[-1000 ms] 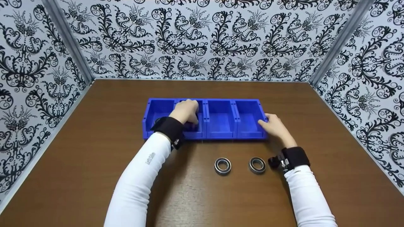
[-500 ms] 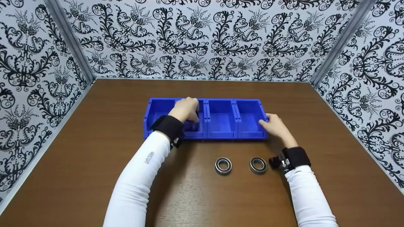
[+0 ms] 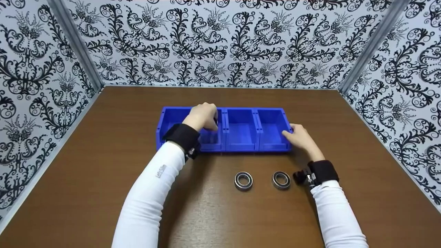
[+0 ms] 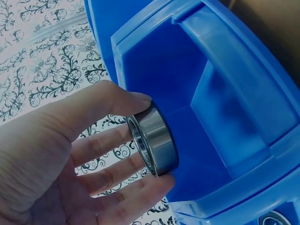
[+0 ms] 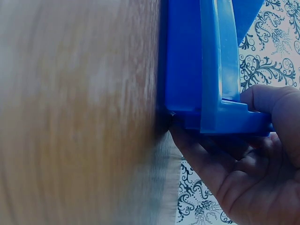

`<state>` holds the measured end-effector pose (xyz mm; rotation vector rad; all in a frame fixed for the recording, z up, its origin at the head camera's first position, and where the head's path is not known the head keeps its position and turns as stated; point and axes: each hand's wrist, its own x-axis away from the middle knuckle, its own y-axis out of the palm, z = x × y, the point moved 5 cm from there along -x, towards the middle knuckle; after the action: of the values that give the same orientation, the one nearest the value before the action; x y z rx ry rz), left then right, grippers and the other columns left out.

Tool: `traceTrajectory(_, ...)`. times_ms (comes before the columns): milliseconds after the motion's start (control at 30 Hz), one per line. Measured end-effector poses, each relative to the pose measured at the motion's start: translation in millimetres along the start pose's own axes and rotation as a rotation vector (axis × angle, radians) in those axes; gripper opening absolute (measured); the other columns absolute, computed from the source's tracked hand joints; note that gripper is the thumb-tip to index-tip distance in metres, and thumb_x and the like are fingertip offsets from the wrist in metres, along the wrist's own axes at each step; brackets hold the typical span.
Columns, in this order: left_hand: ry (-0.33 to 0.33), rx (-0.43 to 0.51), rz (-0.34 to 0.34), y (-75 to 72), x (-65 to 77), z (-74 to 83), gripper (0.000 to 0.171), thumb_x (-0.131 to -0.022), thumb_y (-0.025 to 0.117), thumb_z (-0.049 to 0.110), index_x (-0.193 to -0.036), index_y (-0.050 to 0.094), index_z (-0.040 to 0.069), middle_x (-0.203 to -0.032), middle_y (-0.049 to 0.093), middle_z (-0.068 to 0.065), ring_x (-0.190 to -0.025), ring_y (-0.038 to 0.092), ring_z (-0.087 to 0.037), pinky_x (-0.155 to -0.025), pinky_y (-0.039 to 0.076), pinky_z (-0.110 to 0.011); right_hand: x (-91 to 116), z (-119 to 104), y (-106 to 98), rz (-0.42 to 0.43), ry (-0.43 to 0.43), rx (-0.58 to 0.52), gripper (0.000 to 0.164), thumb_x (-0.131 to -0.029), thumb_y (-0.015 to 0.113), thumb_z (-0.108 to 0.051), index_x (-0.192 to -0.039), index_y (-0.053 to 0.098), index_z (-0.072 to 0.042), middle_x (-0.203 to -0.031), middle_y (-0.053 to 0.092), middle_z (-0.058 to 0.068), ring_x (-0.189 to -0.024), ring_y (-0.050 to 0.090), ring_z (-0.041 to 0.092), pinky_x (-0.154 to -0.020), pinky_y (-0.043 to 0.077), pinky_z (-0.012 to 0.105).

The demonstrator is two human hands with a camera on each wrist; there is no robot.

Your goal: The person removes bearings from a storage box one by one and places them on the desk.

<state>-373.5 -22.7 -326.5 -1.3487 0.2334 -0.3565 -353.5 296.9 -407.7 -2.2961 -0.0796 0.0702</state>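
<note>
In the head view my left hand [image 3: 204, 116] is over the second compartment from the left of a row of joined blue bins [image 3: 241, 147]. The left wrist view shows it pinching a metal ball bearing [image 4: 159, 140] between thumb and fingers, the ring tilted on edge at the bin's opening. From above, the hand hides most of that bearing. My right hand [image 3: 300, 137] grips the side wall of the rightmost bin [image 5: 229, 117], thumb at the inside and fingers along the outside. Two more bearings, one [image 3: 243, 181] and another [image 3: 281, 180], lie flat on the table before the bins.
Part of another bearing [image 4: 274, 219] shows in a neighbouring compartment in the left wrist view. The brown table [image 3: 86, 165] is bounded by patterned walls [image 3: 213, 41] at the back and both sides. Low front lips and dividers edge the bins.
My left hand has risen slightly out of the second compartment. The right hand, the bins and the two bearings on the table have stayed in place.
</note>
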Motion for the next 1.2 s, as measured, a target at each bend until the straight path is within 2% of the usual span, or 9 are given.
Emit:
traceTrajectory(167,0.003,0.004,0.004,-4.1,0.2,1.3,0.011,-0.073,0.075,0.016,-0.082,0.072,0.010,-0.093,0.071,-0.007,-0.082,0.058,-0.024,-0.073,0.050,-0.039,0.0,0.5,-0.7,0.003,-0.001,0.005,0.043,-0.097,0.050,-0.014,-0.130,0.056,0.012,-0.111,0.067,0.030,-0.086,0.068,0.023,-0.070,0.048,0.019)
traceTrajectory(433,0.010,0.000,0.009,-5.8,0.7,0.9,0.019,-0.074,0.077,0.022,-0.088,0.075,0.009,-0.103,0.074,-0.011,-0.095,0.066,-0.029,-0.085,0.055,-0.045,1.2,-0.8,-0.6,0.006,0.007,-0.015,0.042,-0.095,0.050,-0.013,-0.127,0.057,0.013,-0.104,0.069,0.027,-0.076,0.064,0.013,-0.066,0.048,0.019)
traceTrajectory(700,0.009,0.001,0.013,-10.4,0.8,0.8,0.023,-0.073,0.077,0.022,-0.092,0.075,0.010,-0.106,0.073,-0.010,-0.098,0.067,-0.031,-0.087,0.055,-0.045,0.5,-1.2,0.1,0.003,0.015,-0.018,0.042,-0.096,0.050,-0.013,-0.129,0.056,0.013,-0.107,0.069,0.029,-0.079,0.067,0.017,-0.066,0.049,0.018)
traceTrajectory(1200,0.005,0.006,0.017,-12.0,1.7,1.5,0.020,-0.072,0.076,0.022,-0.089,0.073,0.011,-0.102,0.072,-0.009,-0.094,0.065,-0.028,-0.086,0.054,-0.045,0.5,-0.9,-0.1,0.004,0.007,-0.017,0.041,-0.096,0.051,-0.013,-0.128,0.057,0.013,-0.108,0.069,0.030,-0.079,0.067,0.017,-0.067,0.049,0.019)
